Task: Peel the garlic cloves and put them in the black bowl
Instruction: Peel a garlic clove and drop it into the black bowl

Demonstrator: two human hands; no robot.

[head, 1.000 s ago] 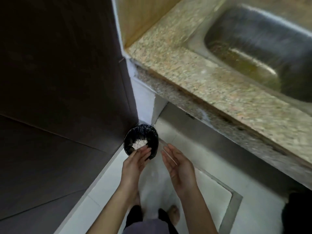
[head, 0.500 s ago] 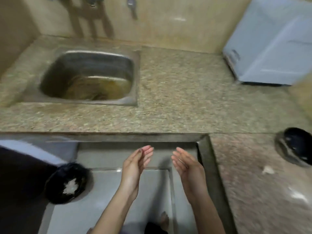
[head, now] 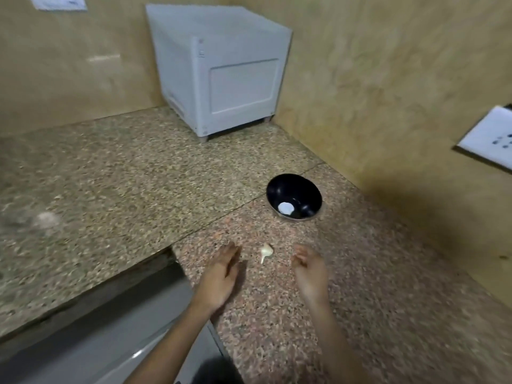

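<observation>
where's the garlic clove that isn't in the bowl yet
In the head view the garlic clove lies on the granite counter between the left hand and the right hand, touching neither, on the near side of the black bowl.

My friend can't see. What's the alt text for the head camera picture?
The left hand and right hand, both empty, hover over a speckled counter with one garlic clove lying between them. Beyond sits a black bowl holding one white piece; a white box stands in the corner.

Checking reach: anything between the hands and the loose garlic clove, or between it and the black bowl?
Nothing visible. The garlic clove lies between left hand and right hand, touching neither; only bare counter runs from it to the black bowl.
</observation>
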